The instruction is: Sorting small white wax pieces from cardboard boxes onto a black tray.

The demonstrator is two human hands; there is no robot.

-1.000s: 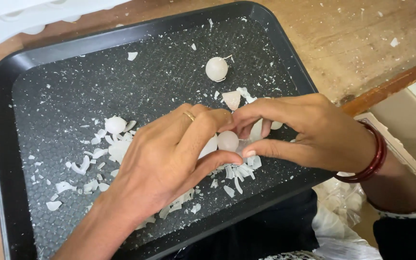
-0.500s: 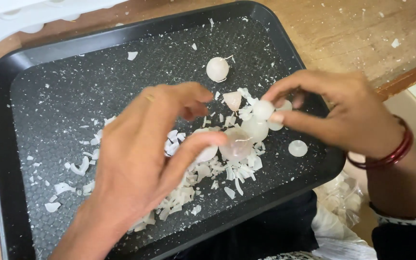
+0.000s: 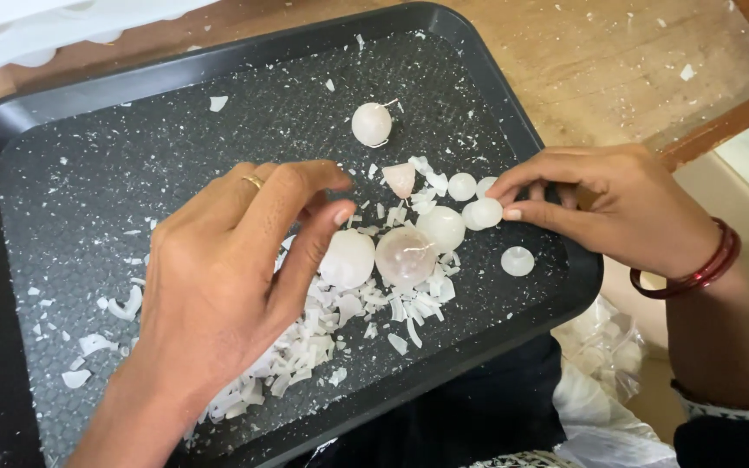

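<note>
Change: hands are moved apart since before; white ball [image 3: 348, 258] is released on tray [image 3: 62, 121].
Left hand [image 3: 227, 277]: opened, empty.
Right hand [image 3: 617, 208]: small disc [image 3: 486, 212] is pinched.

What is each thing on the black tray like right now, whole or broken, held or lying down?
Small white ball: whole, pinched in the right hand.
Left hand: curled over the tray, empty.
Ball with wick: whole, lying apart.
Clear dome: lying beside a white dome.
White flakes: broken, heaped.
Black tray: flat, littered with crumbs.
Red bangles: on the right wrist.
</note>
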